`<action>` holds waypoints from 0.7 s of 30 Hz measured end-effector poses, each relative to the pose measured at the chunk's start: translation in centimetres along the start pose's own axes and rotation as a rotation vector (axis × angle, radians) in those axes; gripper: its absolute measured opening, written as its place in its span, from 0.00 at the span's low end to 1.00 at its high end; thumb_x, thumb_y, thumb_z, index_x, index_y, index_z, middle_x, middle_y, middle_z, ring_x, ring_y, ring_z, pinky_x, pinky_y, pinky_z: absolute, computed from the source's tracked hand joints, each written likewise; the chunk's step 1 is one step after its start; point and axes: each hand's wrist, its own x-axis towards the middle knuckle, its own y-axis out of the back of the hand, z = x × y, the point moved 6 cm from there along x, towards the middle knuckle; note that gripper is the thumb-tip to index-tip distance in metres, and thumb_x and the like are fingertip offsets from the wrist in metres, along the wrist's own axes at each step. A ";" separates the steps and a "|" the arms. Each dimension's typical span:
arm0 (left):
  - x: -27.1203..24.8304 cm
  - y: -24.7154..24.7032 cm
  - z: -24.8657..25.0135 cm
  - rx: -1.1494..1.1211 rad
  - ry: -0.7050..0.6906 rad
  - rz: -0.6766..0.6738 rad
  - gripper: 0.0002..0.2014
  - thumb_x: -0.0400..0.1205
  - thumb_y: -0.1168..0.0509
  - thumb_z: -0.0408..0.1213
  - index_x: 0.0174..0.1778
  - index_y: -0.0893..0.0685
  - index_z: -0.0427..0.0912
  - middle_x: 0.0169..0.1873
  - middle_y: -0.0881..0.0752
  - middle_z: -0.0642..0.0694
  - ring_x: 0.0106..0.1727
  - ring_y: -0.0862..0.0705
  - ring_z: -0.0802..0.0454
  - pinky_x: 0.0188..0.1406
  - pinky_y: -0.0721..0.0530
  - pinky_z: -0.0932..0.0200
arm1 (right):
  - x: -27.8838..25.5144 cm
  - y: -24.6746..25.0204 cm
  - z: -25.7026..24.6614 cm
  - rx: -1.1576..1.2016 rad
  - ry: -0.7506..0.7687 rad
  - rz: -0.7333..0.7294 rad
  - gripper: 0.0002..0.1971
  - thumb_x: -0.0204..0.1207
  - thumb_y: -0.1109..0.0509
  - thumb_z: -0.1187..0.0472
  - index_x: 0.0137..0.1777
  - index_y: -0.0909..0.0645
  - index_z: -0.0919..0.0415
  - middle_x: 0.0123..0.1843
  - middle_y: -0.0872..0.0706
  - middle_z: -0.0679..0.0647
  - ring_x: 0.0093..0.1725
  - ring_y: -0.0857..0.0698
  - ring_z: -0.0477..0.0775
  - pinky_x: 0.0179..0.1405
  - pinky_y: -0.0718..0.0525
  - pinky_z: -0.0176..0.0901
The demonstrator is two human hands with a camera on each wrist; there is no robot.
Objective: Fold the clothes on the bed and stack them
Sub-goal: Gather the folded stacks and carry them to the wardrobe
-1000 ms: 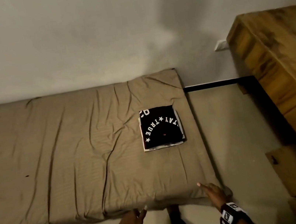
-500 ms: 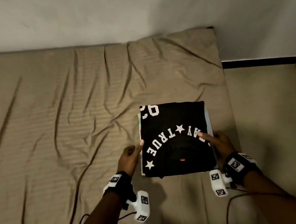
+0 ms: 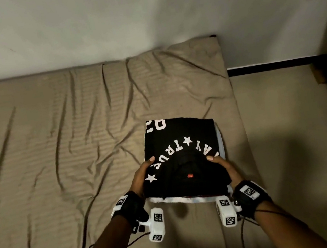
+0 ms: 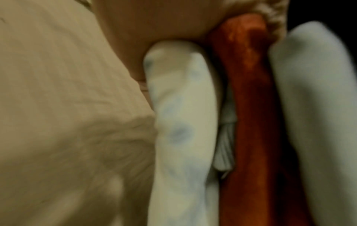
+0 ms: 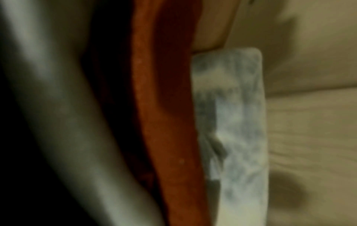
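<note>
Under black shirt (image 3: 181, 155), fingers (image 3: 144, 169) hidden

Matt tan cloth on the bed (image 3: 61, 161), finely ribbed and creased into long wrinkles. Soft black knit for the folded top shirt (image 3: 184, 163), with flat white print that looks slightly smoother than the fabric. Under it, in the wrist views, rounded folds of pale cloth with faint grey-blue blotches (image 4: 179, 122), a rust-orange layer (image 4: 251, 107) of duller, perhaps thicker weave (blurred), and a plain light grey fold (image 4: 318, 107). Hard white plastic, faintly glossy, on the wrist camera housings (image 3: 157, 223); matt black fabric for the wrist straps (image 3: 134, 205). Smooth matt paint on the wall (image 3: 99, 22).
</note>
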 end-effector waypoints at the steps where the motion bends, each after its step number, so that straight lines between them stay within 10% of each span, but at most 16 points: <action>1: -1.0 -0.1 0.2 -0.019 -0.001 -0.010 0.28 0.79 0.27 0.49 0.71 0.15 0.34 0.66 0.13 0.32 0.64 0.12 0.38 0.69 0.17 0.45 | -1.5 -0.3 0.4 0.019 0.001 0.005 0.22 0.79 0.29 0.55 0.70 0.16 0.65 0.63 0.11 0.66 0.58 0.11 0.66 0.63 0.13 0.57; 8: -16.4 -3.0 -0.5 -0.050 0.054 -0.184 0.26 0.83 0.32 0.45 0.72 0.17 0.30 0.64 0.13 0.30 0.57 0.10 0.39 0.61 0.10 0.47 | -17.9 -1.9 4.7 0.189 0.011 -0.054 0.20 0.86 0.38 0.52 0.63 0.12 0.65 0.61 0.10 0.67 0.56 0.09 0.65 0.59 0.10 0.56; 14: -32.8 -3.6 -4.0 0.083 0.047 -0.350 0.22 0.81 0.28 0.47 0.62 0.11 0.33 0.52 0.08 0.34 0.49 0.08 0.43 0.54 0.11 0.51 | -35.1 -0.2 11.5 0.252 0.188 -0.041 0.27 0.82 0.31 0.46 0.74 0.18 0.64 0.72 0.17 0.68 0.72 0.18 0.69 0.80 0.29 0.67; 21: -51.5 -1.2 -12.9 0.224 0.082 -0.495 0.28 0.87 0.34 0.50 0.78 0.21 0.35 0.75 0.21 0.31 0.78 0.23 0.36 0.81 0.26 0.41 | -54.7 2.1 24.7 0.369 0.354 0.057 0.27 0.78 0.26 0.47 0.71 0.16 0.65 0.70 0.15 0.68 0.69 0.15 0.66 0.75 0.21 0.58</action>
